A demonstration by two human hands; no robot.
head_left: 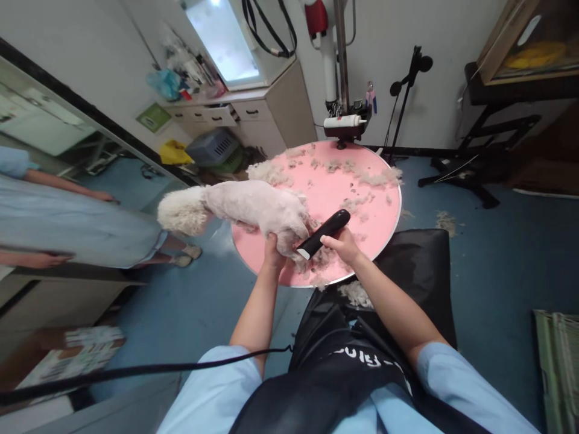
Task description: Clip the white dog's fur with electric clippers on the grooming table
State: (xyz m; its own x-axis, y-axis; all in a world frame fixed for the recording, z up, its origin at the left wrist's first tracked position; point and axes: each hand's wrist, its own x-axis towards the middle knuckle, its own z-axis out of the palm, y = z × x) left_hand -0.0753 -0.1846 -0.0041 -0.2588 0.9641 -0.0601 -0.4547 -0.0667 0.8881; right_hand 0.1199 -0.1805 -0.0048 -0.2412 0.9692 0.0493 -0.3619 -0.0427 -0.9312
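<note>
A white dog (248,202), its body clipped close and its head still fluffy, stands on a round pink table (332,191). Its head points left, beyond the table's edge. My left hand (273,254) is closed around a hind leg, thumb showing and the other fingers mostly hidden. In my right hand (344,245) is a black hair clipper (326,232), its pale blade end angled down and left beside the dog's hindquarters. Cut fur (271,173) lies in tufts over the tabletop.
A metal post (340,54) with a holder and a white bottle (342,122) rises behind the table. Another person (76,211) in a light blue garment is at the left. A black cable (149,369) crosses the lower left. Fur (446,223) lies on the floor.
</note>
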